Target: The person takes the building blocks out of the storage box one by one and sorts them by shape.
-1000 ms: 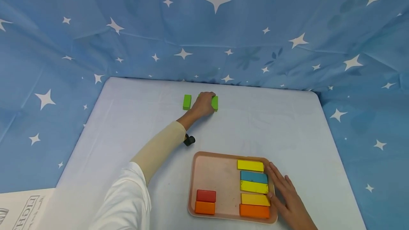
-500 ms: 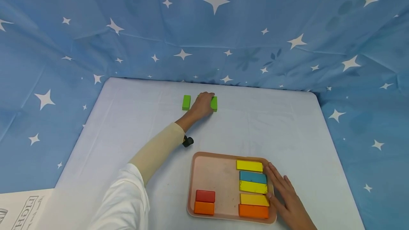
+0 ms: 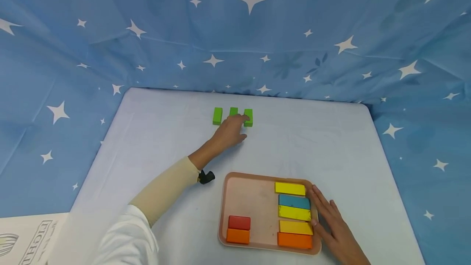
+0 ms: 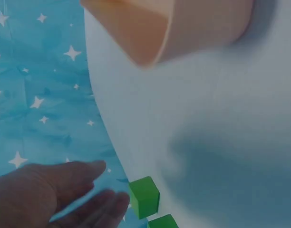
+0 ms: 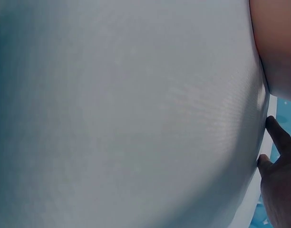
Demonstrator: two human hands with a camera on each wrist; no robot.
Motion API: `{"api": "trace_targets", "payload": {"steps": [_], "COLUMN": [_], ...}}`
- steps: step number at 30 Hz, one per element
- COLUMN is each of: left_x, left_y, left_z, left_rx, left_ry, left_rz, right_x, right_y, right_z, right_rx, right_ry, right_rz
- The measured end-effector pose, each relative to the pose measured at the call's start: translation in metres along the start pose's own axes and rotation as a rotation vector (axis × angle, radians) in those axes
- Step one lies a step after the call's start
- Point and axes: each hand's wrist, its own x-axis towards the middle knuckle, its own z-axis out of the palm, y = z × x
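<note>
In the head view, three green blocks stand in a row near the table's far edge: a left block (image 3: 217, 116), a middle block (image 3: 233, 111) and a right block (image 3: 248, 117). My left hand (image 3: 228, 131) reaches over the row's near side, thumb and fingers apart, fingertips overlapping the right block and covering part of the middle one. In the left wrist view, that hand (image 4: 55, 197) is beside a green block (image 4: 144, 197), nothing between thumb and fingers. My right hand (image 3: 335, 228) rests straight fingers at the right rim of the pink tray (image 3: 254, 199).
Inside the tray, a red block (image 3: 239, 222) and an orange block (image 3: 238, 236) lie at lower left. A column of yellow, blue and orange blocks (image 3: 294, 214) lines its right side. A printed sheet (image 3: 29, 238) is at lower left; starry blue cloth (image 3: 235, 32) surrounds the table.
My left hand has drawn back toward me from the middle and right green blocks, its fingers spreading. More of both blocks shows. The right hand stays by the tray.
</note>
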Motion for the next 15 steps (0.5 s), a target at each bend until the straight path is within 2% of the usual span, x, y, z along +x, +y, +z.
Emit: {"api": "trace_targets", "payload": {"steps": [4,9,12,15], "left_x": [-0.029,-0.067,-0.089,-0.108], "left_y": [0.004,0.021,0.033,0.044], "left_z": [0.002,0.006,0.009,0.015], "left_rx": [-0.027,-0.078,-0.083,-0.02], "left_ry": [-0.111,-0.317,-0.46,-0.595], "left_rz": [0.145,0.334,0.394,0.443], "right_x": [0.001,0.0,0.0,0.0], "right_y": [0.0,0.001,0.001,0.001], "right_z": [0.001,0.002,0.002,0.002], "right_rx": [0.005,0.01,0.009,0.012], "right_ry": [-0.001,0.001,0.004,0.007], "right_rz": [0.0,-0.001,-0.001,-0.002]}}
